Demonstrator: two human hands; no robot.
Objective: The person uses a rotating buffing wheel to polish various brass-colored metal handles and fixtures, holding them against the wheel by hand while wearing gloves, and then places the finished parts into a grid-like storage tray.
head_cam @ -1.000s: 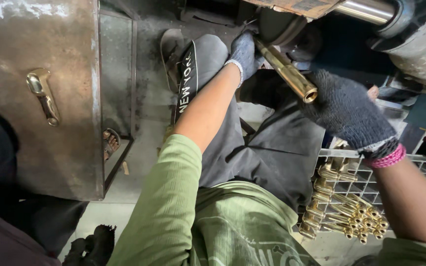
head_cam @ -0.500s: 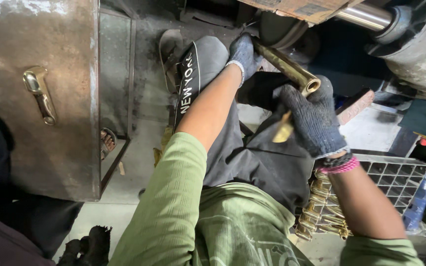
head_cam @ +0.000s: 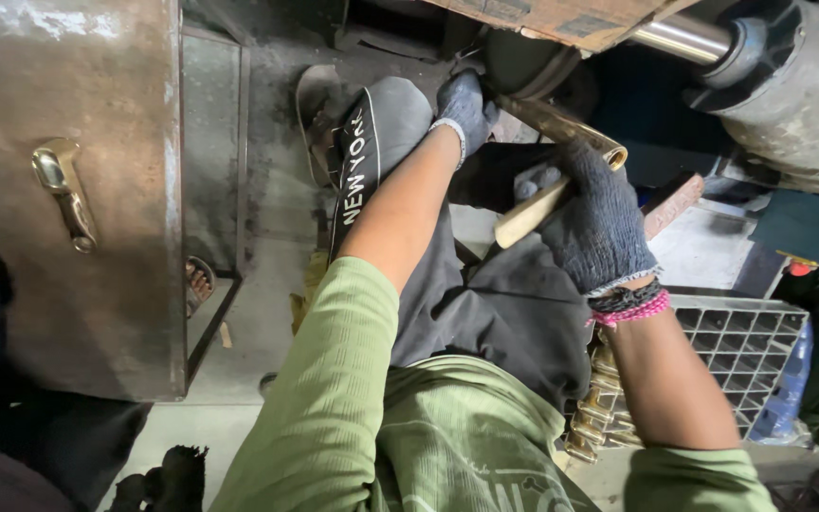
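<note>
We observe our left hand (head_cam: 464, 106), arm extended toward twelve o'clock, gloved fingers clenched on the brass tube's (head_cam: 561, 125) far end. Our right hand (head_cam: 591, 213), at two o'clock, grasps a pale stick (head_cam: 526, 215).

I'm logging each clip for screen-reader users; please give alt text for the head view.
Two gloved hands work a brass tube: the left hand grips its far end, the right hand presses a pale stick against it. Below the right arm, a grid crate holds brass parts.
</note>
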